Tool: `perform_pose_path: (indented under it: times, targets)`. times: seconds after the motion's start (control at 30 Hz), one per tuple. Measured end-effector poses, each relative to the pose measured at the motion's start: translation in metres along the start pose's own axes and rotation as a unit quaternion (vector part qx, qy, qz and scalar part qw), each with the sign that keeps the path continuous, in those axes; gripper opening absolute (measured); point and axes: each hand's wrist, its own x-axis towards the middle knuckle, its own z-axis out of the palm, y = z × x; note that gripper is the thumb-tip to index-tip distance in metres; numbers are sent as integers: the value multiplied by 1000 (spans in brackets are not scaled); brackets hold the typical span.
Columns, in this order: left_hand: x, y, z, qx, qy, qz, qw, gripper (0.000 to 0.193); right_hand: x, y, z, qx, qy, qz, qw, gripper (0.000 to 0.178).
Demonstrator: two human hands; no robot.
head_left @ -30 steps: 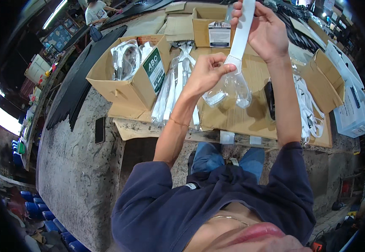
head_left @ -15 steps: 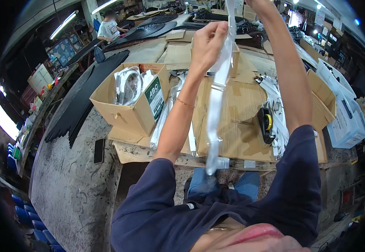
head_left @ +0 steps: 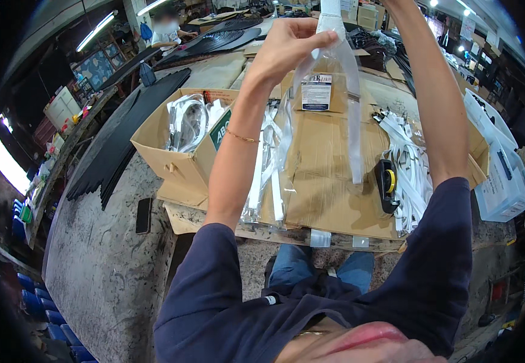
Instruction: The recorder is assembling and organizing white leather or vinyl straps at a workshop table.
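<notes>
The left hand (head_left: 289, 48) pinches a forked white fabric strap (head_left: 353, 115) between its fingers, above the flat brown cardboard sheet (head_left: 329, 199); right fingers out of view, cannot tell; coiled white straps (head_left: 187, 124) already boxed; tangled white strap pile (head_left: 412, 181) unboxed.

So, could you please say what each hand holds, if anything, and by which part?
The left hand pinches a white forked strap at its joining patch. The right hand is out of frame, its hold unseen.

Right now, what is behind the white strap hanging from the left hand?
Behind the white strap are a labelled cardboard box and, lower down, a flat cardboard sheet. The patches directly behind its white bands are covered and cannot be seen.
</notes>
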Motion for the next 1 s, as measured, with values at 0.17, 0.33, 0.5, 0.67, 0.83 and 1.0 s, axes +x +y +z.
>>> perform_pose_path:
  times: [0.17,0.33,0.5,0.67,0.83,1.0]
  targets:
    - [16,-18,4,-8,-2,47,999,21,-14,55,-4,151,-112,115,975,28]
    - [13,-4,3,-55,62,-24,996,16,-188,115,0,458,-272,224,816,44]
    - [26,-28,32,-43,44,-9,998,16,-332,117,4,331,-263,302,855,46]
    - [48,-130,32,60,29,-109,992,18,-425,104,-1,418,-250,468,737,30]
    - [47,-255,68,66,50,-269,959,18,-492,78,-37,426,-201,584,661,26]
    - [35,-418,71,52,36,-324,944,31,-518,63,-54,427,-153,666,593,28]
